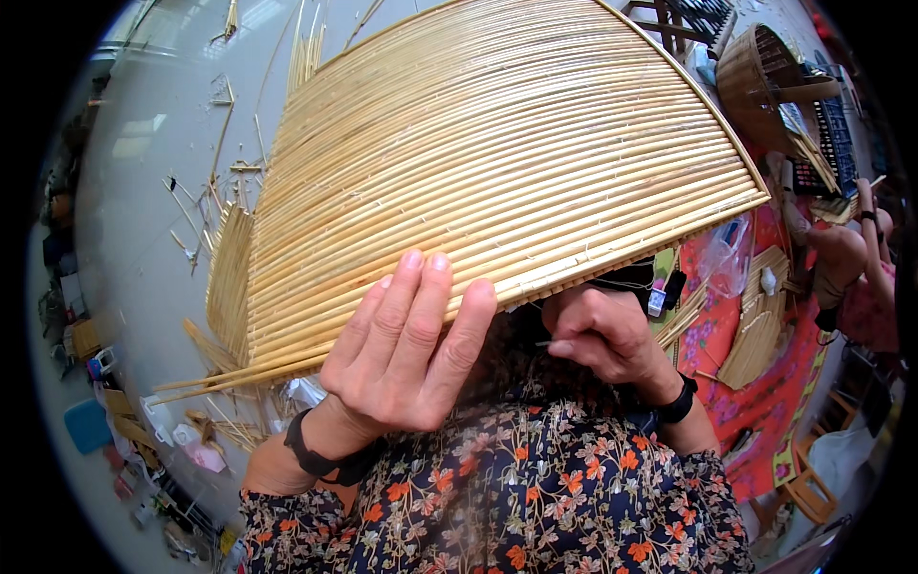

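Note:
A wide panel of pale straw-coloured reeds (459, 172), laid side by side and stitched with rows of thread, slants across the middle. My left hand (402, 344) lies on its near edge, back upward, with the fingers stretched flat over the last reeds. Just below the same edge, to the right, is my right hand (598, 330), its fingers curled in a pinch. A small thin tip shows beside them, but what they hold is too small to name. Two loose reed ends (196, 385) stick out past the panel's lower left corner.
Reed scraps (220, 143) litter the grey floor at left. A woven basket (760, 86) stands at the upper right. Another person's arm (870, 225) and knees are at far right, beside a red flowered mat (755, 421) bearing a smaller reed piece (755, 335).

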The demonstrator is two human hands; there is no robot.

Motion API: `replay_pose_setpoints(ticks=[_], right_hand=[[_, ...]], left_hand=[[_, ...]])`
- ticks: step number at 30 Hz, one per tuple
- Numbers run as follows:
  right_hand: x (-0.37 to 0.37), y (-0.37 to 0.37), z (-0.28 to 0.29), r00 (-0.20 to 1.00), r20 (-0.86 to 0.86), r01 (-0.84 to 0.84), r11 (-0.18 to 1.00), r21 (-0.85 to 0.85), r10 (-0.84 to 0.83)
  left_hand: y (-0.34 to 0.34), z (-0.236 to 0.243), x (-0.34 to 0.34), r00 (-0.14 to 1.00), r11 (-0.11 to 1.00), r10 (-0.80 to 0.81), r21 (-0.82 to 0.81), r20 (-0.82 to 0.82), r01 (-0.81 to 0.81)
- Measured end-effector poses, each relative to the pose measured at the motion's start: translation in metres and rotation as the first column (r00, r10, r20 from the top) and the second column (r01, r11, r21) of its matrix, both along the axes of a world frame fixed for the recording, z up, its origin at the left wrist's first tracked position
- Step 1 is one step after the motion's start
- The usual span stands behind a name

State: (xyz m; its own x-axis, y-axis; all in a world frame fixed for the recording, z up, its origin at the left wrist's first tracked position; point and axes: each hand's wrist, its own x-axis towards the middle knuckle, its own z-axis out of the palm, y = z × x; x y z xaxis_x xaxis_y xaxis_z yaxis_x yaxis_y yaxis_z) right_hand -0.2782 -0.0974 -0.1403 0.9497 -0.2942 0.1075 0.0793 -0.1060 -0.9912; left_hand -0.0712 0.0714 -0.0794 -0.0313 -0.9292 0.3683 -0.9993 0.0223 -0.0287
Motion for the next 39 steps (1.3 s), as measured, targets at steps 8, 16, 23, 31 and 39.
replay_pose_setpoints(ticks=[8, 16, 23, 31, 39], right_hand=[[-0.005, 0.01, -0.028, 0.994, 0.113, -0.065, 0.844, 0.532, 0.006], [-0.009, 0.044, -0.024, 0.986, -0.049, 0.05, 0.007, 0.999, -0.156], [0.004, 0.022, 0.008, 0.957, -0.273, 0.29, 0.276, 0.916, -0.1], [0.045, 0.03, 0.034, 0.851, -0.499, 0.504, 0.527, 0.685, -0.165], [0.052, 0.03, 0.043, 0.804, -0.567, 0.563, 0.534, 0.631, -0.177]], left_hand=[[0.0, 0.002, 0.0, 1.0, 1.0, -0.008, 0.003, -0.022, 0.008], [0.001, -0.001, -0.003, 0.999, 1.0, -0.019, 0.009, -0.036, 0.019], [0.004, -0.007, -0.003, 1.0, 1.0, -0.02, -0.012, -0.007, 0.02], [0.006, -0.001, -0.004, 0.994, 1.0, 0.0, 0.015, -0.106, 0.002], [0.03, 0.02, 0.018, 0.922, 0.996, 0.074, 0.068, -0.38, -0.052]])
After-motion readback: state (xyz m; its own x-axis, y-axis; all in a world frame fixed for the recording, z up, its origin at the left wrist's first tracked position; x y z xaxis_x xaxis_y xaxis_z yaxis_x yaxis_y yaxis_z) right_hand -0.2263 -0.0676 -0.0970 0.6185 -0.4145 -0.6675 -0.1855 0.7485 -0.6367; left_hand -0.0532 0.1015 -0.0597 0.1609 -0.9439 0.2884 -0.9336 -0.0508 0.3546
